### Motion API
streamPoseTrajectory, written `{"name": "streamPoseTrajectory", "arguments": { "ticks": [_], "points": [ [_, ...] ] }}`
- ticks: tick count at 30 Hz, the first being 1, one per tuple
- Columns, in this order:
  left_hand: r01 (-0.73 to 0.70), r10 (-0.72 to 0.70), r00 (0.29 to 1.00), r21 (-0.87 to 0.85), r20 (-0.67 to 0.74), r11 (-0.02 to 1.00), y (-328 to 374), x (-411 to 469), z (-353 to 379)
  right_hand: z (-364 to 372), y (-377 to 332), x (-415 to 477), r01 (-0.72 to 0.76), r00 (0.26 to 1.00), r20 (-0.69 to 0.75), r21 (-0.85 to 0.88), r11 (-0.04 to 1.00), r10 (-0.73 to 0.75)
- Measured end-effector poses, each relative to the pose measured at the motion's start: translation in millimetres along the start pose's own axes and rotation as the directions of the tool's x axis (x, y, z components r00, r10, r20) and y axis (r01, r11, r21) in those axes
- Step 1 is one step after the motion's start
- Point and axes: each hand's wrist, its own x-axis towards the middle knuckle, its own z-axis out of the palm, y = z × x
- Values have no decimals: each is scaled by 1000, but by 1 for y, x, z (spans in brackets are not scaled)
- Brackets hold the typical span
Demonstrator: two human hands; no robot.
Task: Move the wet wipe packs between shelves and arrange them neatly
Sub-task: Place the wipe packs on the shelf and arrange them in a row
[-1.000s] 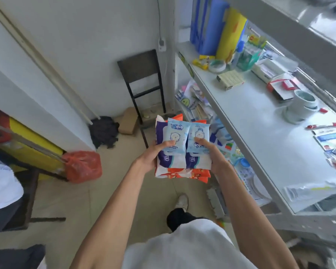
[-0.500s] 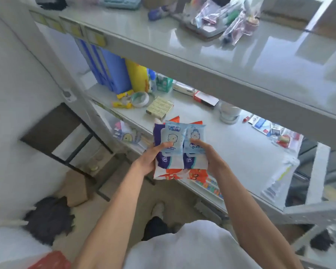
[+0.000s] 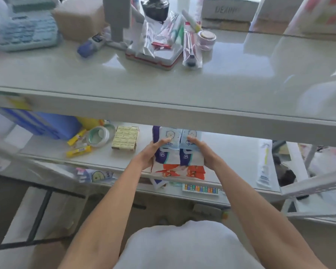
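Observation:
I hold a stack of wet wipe packs (image 3: pixel 177 161) between both hands, over the front of the middle shelf (image 3: pixel 231 158). Two small light-blue packs with a cartoon figure lie on top, purple-and-white packs sit under them, and orange packs are at the bottom. My left hand (image 3: pixel 150 152) grips the stack's left side with the thumb on the left blue pack. My right hand (image 3: pixel 204 151) grips the right side, thumb on the right blue pack. The upper shelf's front edge (image 3: pixel 163 111) hides the stack's far end.
The upper shelf carries a calculator (image 3: pixel 27 30), a blue bottle (image 3: pixel 89 45), bagged items on a tray (image 3: pixel 159 49) and a small jar (image 3: pixel 207 38). On the middle shelf lie a yellow box (image 3: pixel 125 137), tape rolls (image 3: pixel 97 135), glue tubes (image 3: pixel 78 151) and a toothbrush pack (image 3: pixel 264 166). Blue folders (image 3: pixel 47 123) stand at left.
The view has swung from the floor and chair up to face the shelves. Both hands keep the same grip and have carried the stack forward over the middle shelf.

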Motion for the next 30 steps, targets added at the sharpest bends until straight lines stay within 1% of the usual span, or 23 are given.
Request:
{"name": "streamPoseTrajectory", "arguments": {
  "ticks": [2,3,4,5,6,8,11,12,14,16,19,21,23,27,30],
  "points": [
    [-6,9,999,98,-36,995,3,1,-7,-10,10,15,20,998,-54,-120,993,-27],
    [-36,45,996,135,-71,990,4,4,-11,-19,19,28,13,993,-113,-175,984,-34],
    [-64,88,987,174,-133,983,3,7,-16,-26,26,37,-13,979,-200,-225,974,-33],
    [-86,135,967,221,-217,971,3,10,-18,-31,29,42,-16,959,-276,-279,960,-64],
    [-96,183,935,280,-304,955,1,11,-18,-33,31,44,15,942,-313,-320,947,-120],
    [-93,275,873,416,-403,904,-5,14,-15,-20,20,26,87,920,-319,-396,914,-226],
    [-104,388,811,546,-437,832,0,1,9,-5,16,10,144,877,-346,-475,868,-335],
    [-81,379,814,561,-439,824,1,0,14,0,14,4,157,864,-356,-482,862,-356],
    [-48,293,852,493,-433,869,5,-3,20,4,12,-1,207,857,-346,-447,870,-382],
    [-48,225,886,403,-405,914,10,-3,23,5,11,-5,261,864,-322,-371,891,-386],
    [-44,159,925,320,-344,946,12,-5,31,-4,8,-9,251,904,-300,-203,947,-304],
    [-72,155,943,274,-294,959,12,-8,39,-15,7,-12,246,930,-262,-71,967,-256],
    [-119,176,954,231,-244,966,14,-10,46,-26,5,-19,260,940,-232,11,965,-251],
    [-180,199,969,127,-149,975,22,-8,71,-57,5,-33,322,932,-215,122,939,-292],
    [-170,184,979,141,-89,975,28,4,110,-99,14,-42,334,925,-244,161,929,-290]
  ]
}}
